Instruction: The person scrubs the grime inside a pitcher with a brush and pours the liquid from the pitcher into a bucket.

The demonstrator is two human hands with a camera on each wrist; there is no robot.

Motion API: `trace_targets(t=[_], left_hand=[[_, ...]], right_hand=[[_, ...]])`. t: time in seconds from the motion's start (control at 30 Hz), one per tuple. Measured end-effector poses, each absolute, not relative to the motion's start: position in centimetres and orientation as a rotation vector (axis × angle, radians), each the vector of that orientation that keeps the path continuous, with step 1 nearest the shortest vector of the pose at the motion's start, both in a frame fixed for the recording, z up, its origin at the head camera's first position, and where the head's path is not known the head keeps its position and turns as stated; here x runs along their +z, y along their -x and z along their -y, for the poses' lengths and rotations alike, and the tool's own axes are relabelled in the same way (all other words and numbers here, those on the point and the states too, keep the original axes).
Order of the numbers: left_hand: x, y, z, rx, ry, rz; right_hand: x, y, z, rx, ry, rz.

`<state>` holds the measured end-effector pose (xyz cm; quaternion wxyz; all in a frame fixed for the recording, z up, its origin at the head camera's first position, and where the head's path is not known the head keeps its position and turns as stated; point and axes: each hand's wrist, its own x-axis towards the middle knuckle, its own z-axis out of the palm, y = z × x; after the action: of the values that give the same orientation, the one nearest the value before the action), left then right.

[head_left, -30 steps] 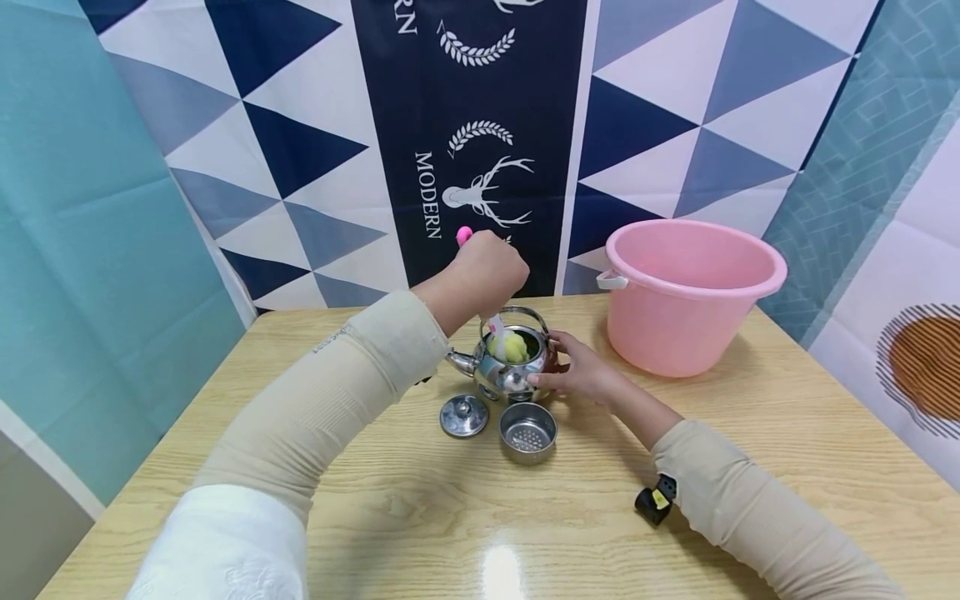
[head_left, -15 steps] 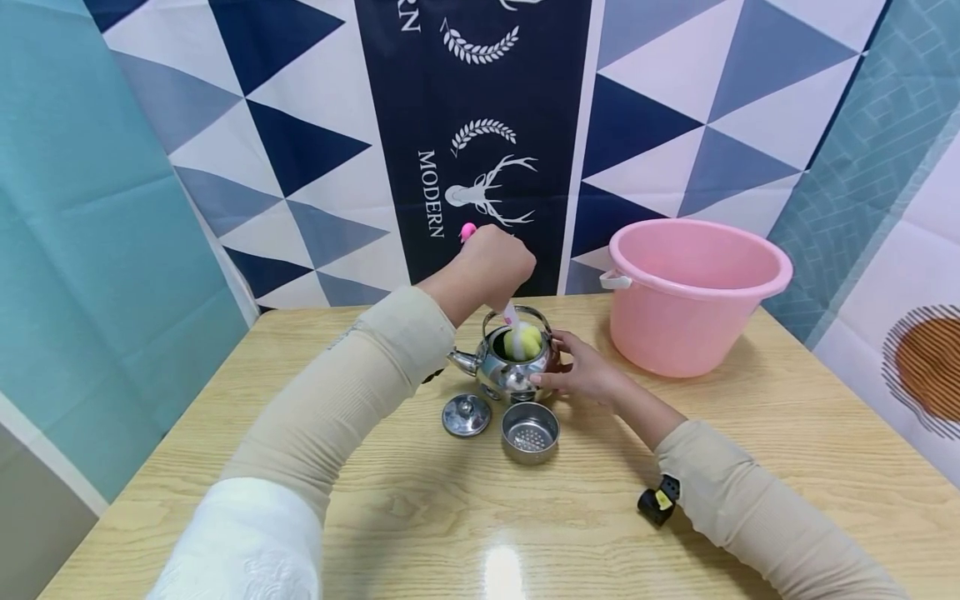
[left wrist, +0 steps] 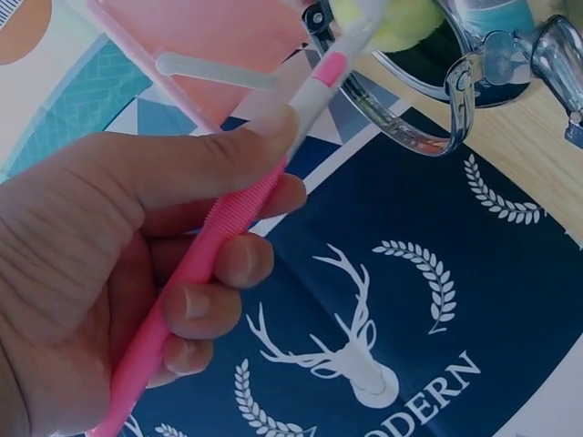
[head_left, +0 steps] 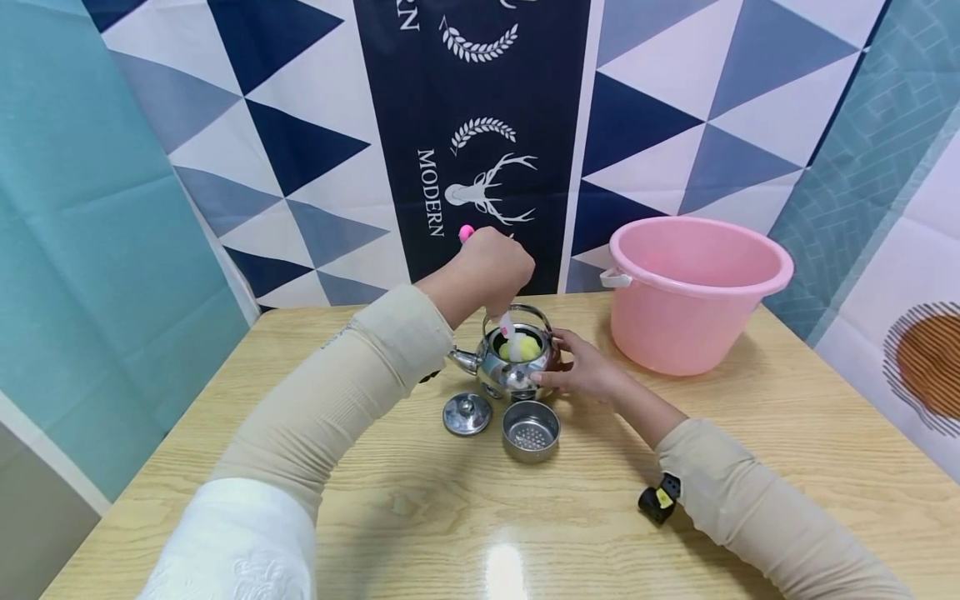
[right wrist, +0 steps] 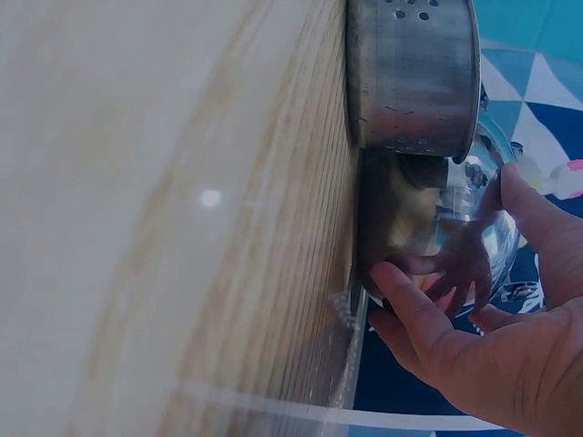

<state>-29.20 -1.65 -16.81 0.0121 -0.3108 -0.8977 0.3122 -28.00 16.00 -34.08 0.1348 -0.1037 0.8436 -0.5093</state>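
Observation:
My left hand [head_left: 498,271] grips a cleaning brush by its pink handle [left wrist: 214,228], fingers curled round it and thumb along it. The brush's yellow sponge head [head_left: 528,348] sits inside the mouth of a shiny metal teapot [head_left: 517,381], partly below the rim. The teapot's hoop handle stands upright over the opening, and its spout points left. Around the right side of the pot's body, my right hand [head_left: 585,371] holds it with spread, bent fingers and thumb; the right wrist view shows fingertips on the polished metal [right wrist: 492,232]. The brush's lower part is hidden in the pot.
In front of the teapot lie its round lid [head_left: 467,414] and a perforated metal strainer [head_left: 531,431]. A large pink bucket [head_left: 667,329] with a white handle stands at the back right of the wooden table [head_left: 420,517]. A patterned cloth hangs behind.
The sponge head shifted right and up inside the teapot's mouth, then dropped slightly lower again. My left hand moved a little with it. My right hand keeps its hold on the pot.

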Motion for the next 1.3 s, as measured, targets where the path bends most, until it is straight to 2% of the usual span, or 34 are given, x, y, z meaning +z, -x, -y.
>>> trace_targets(t=[0.53,1.3], left_hand=[[-17.4,30.2,2.6,0.969,0.877,2.797],[-17.8,31.1,2.2,0.839,0.959,2.798]], right_hand=[[-34.6,28.0,-15.7,-1.527,0.322,-2.423],[-34.3,28.0,-16.0,-1.479,0.348,-2.478]])
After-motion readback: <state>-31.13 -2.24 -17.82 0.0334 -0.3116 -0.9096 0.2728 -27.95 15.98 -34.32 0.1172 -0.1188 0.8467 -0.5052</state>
